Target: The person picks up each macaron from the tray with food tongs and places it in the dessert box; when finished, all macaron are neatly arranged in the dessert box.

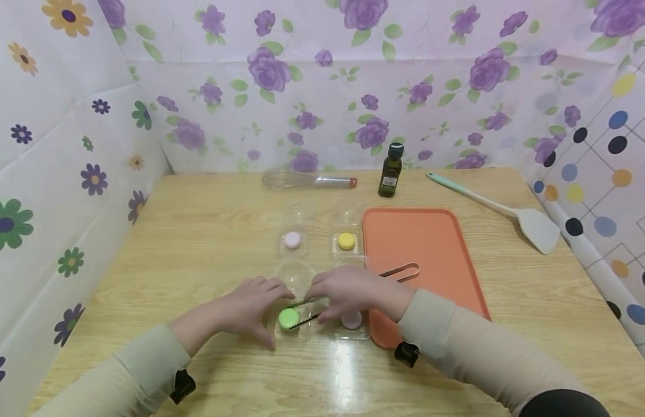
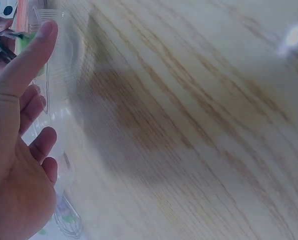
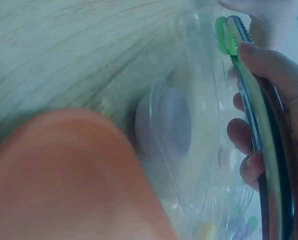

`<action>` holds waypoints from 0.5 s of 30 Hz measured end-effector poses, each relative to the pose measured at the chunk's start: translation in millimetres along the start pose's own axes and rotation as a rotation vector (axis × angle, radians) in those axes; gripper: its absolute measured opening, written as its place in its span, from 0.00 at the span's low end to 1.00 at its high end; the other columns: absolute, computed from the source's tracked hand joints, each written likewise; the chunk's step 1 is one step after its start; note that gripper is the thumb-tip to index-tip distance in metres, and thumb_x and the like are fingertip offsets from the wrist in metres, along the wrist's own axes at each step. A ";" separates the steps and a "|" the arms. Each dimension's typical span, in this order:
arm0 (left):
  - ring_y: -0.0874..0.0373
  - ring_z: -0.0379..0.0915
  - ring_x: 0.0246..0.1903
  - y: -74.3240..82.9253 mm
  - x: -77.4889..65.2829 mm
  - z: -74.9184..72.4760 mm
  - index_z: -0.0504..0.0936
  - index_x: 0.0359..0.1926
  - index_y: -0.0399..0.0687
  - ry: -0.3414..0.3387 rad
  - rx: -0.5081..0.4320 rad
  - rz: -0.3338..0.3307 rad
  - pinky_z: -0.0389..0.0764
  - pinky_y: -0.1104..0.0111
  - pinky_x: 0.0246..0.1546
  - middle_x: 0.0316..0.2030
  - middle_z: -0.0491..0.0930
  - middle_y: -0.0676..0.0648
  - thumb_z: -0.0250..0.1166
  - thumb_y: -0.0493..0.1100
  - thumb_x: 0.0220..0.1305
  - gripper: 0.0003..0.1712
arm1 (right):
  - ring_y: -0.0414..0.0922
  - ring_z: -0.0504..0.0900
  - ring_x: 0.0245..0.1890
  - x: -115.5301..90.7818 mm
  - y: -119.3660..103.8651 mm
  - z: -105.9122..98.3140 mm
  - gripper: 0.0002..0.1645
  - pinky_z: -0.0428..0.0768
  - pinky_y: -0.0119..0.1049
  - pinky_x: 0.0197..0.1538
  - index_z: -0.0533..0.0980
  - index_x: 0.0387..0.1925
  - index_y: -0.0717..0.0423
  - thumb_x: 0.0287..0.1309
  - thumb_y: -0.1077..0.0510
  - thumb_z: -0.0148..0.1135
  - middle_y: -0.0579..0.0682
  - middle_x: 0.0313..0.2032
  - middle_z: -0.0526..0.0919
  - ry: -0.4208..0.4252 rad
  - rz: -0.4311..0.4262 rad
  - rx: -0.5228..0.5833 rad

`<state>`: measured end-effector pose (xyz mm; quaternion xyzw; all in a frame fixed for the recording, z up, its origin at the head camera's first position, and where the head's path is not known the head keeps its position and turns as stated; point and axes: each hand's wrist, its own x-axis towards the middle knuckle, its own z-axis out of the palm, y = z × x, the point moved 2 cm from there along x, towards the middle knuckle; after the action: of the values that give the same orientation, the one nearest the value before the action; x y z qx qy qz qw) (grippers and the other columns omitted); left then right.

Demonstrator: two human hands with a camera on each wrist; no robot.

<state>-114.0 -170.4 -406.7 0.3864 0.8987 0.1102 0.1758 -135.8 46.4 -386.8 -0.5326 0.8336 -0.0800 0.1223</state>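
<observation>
My right hand [image 1: 353, 288] holds metal tongs [image 1: 417, 267], fingers and thumb closed round the arms. The serrated tips lie on either side of a green macaron [image 1: 288, 318] in the front left clear plastic box [image 1: 301, 336]. Beside that box, my left hand [image 1: 249, 307] has its thumb and fingers spread around the left side, gripping nothing. In the left wrist view the thumb [image 2: 31, 60] stretches out along the box edge. A pale lilac macaron [image 3: 171, 122] sits in the box to the right, partly under my right hand in the head view.
Behind are clear boxes with a pink macaron [image 1: 292, 240] and a yellow macaron [image 1: 346, 241], lids raised. An orange tray [image 1: 421, 237] lies to the right. Along the back are a whisk [image 1: 309, 180], a dark bottle [image 1: 390, 174] and a white spatula [image 1: 536, 229].
</observation>
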 end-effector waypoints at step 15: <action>0.55 0.64 0.48 2.2 -0.5 -0.9 0.70 0.60 0.49 0.026 -0.001 0.004 0.67 0.57 0.50 0.55 0.69 0.51 0.77 0.61 0.31 0.51 | 0.33 0.74 0.28 12.7 -13.9 2.4 0.24 0.73 0.28 0.26 0.79 0.48 0.42 0.49 0.41 0.67 0.37 0.37 0.77 -0.080 0.064 -0.142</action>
<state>-112.7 -169.4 -405.1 0.3865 0.9001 0.1161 0.1643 -128.1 29.0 -386.9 -0.5158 0.8483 0.0046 0.1199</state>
